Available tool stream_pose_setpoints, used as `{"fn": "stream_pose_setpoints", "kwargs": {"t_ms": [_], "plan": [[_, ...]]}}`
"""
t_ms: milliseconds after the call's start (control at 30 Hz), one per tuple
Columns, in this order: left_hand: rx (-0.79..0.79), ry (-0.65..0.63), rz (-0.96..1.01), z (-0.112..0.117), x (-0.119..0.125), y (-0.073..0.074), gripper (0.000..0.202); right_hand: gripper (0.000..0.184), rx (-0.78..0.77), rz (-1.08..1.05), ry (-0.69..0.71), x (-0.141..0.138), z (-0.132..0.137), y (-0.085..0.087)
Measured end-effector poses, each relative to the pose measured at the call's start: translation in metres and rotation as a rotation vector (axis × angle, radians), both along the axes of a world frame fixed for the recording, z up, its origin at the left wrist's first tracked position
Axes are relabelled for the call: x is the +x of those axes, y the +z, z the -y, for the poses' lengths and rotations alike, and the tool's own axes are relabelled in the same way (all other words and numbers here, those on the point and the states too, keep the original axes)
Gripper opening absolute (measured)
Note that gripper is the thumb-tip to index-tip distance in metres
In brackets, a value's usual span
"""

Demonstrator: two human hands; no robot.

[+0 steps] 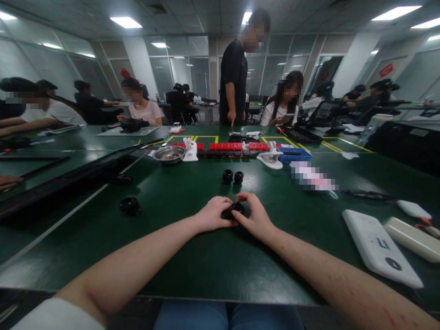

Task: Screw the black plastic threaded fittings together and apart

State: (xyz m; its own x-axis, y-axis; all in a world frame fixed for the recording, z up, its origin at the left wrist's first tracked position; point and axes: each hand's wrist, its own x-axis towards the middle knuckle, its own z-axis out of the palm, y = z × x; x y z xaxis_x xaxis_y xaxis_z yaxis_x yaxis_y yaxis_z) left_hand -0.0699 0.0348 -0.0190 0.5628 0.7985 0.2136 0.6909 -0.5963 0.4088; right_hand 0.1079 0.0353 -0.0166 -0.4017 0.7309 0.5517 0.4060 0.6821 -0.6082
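Observation:
My left hand (213, 213) and my right hand (255, 214) are both closed around one black ring-like part (238, 209), low over the green table in front of me. A round opening shows on its top, but the fingers cover much of its side. Just beyond my hands stand two short black cylindrical parts, a larger one (227, 176) and a smaller one (238, 177), side by side. Another black round part (129, 206) lies to the left of my left forearm, apart from both hands.
Across the middle stand a metal bowl (169, 155) with small pieces, red bins (237, 146), white stands (190, 150) and a blue tray (294, 155). A white device (381, 247) lies at right. A long black panel (79, 176) crosses the left. Several people are around the tables.

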Motion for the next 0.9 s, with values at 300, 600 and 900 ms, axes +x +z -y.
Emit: {"fn": "stream_pose_setpoints", "kwargs": {"t_ms": [300,600,900], "plan": [[-0.014,0.007,-0.017,0.0012,0.0009,0.003,0.044,0.042,-0.013,-0.003,-0.026,0.0004,0.0,0.0],[-0.004,0.004,-0.021,0.0004,-0.0002,0.0007,0.048,0.042,-0.048,-0.042,0.118,0.0026,-0.0015,-0.0021],[-0.012,0.001,-0.011,0.0004,-0.0007,-0.0001,0.048,0.038,-0.077,-0.038,0.045,0.0003,-0.0024,-0.0025]]}}
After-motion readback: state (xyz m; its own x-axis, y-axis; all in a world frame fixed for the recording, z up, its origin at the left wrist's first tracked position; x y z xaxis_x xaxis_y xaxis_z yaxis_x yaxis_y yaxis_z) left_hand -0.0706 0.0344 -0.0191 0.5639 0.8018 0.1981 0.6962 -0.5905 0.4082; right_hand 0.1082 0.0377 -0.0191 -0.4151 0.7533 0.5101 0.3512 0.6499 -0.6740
